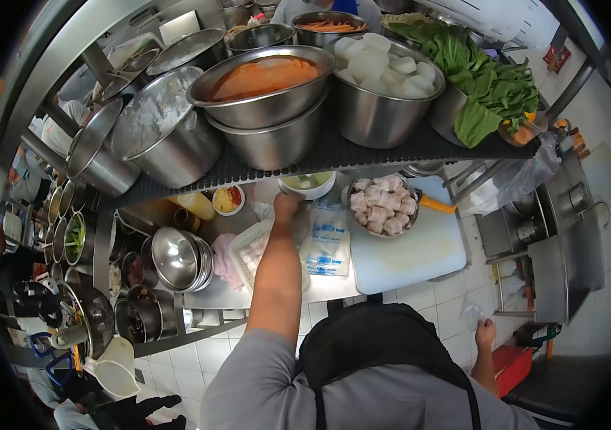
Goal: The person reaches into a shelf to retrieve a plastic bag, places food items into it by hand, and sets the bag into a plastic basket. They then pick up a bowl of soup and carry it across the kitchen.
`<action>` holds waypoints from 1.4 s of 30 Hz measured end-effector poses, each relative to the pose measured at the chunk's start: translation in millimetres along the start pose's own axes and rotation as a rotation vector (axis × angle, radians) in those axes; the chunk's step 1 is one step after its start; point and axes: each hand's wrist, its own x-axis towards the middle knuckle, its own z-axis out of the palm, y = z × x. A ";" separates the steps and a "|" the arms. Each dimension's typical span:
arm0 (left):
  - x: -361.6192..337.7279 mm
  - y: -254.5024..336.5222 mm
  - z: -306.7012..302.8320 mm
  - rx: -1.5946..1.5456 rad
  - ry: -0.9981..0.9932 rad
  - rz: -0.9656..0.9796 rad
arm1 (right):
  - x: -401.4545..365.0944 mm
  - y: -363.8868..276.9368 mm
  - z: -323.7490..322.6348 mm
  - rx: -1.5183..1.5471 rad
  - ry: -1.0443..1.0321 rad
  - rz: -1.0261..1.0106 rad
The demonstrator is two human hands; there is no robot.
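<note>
My left arm stretches forward over the steel counter. My left hand (287, 205) is just below a white bowl (308, 185) with something green in it, and its fingers are blurred and partly hidden. Beside it lies a packet of plastic bags (328, 240) with blue print. Under my forearm is a white plastic basket (245, 247) with pale pieces inside. Low at my right side, my right hand (486, 332) is closed on a piece of clear plastic (472, 315). A steel bowl of pale cut meat (381, 206) stands on the white cutting board (413, 254).
An overhead shelf (363, 159) carries a pot of peeled white vegetables (391, 68), a bowl of orange liquid (266, 79) and leafy greens (492, 86). An orange-handled tool (437, 205) rests by the meat. Stacked steel bowls (176, 258) stand left; a sink (564, 244) is right.
</note>
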 end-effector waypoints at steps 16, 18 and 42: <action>-34.2 31.4 8.6 -0.589 0.116 -0.230 | -79.9 50.5 -7.4 -0.185 -0.182 0.200; -36.0 28.0 10.2 -0.653 0.123 -0.188 | -76.8 47.7 -10.7 -0.180 -0.177 0.192; -60.6 24.8 3.4 -1.035 -0.062 -0.191 | -80.7 41.9 -0.6 -0.145 -0.232 0.248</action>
